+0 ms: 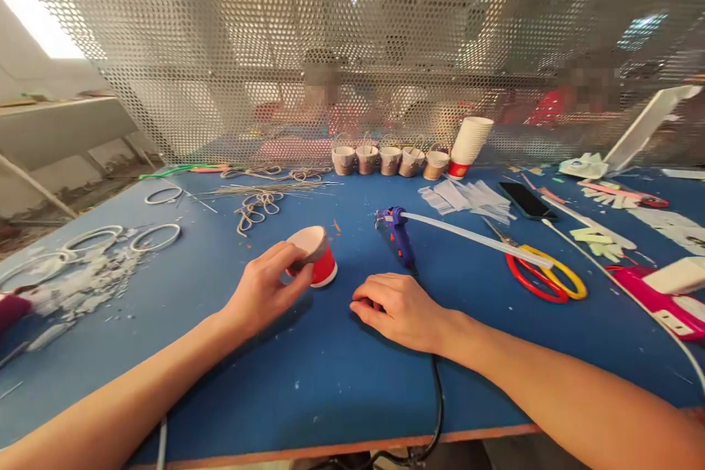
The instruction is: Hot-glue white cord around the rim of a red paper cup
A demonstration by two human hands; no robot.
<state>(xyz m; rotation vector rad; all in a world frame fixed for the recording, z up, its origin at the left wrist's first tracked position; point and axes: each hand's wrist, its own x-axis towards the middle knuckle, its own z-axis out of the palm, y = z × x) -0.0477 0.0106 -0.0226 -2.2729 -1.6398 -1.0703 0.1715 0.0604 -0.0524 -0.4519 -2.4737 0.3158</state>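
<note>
My left hand (269, 283) is closed around the side of a red and white paper cup (324, 268), thumb in front and fingers behind. A brownish band runs around the cup's upper part, under my fingers. Its pale round end faces up; whether that is the mouth or the base I cannot tell. To the right of the cup, my right hand (402, 308) rests on the blue table (341, 382) with its fingers curled in, and nothing shows in them. Just beyond it lies a blue glue gun (399, 235) with a long white glue stick (474, 235) out of its back.
Several small twine-wrapped cups (390, 160) and a stack of paper cups (471, 147) stand before the perforated metal screen (220, 51). Scissors (543, 283), a phone (527, 200) and white strips (465, 198) lie right. Twine (258, 209) and white rings (156, 237) lie left.
</note>
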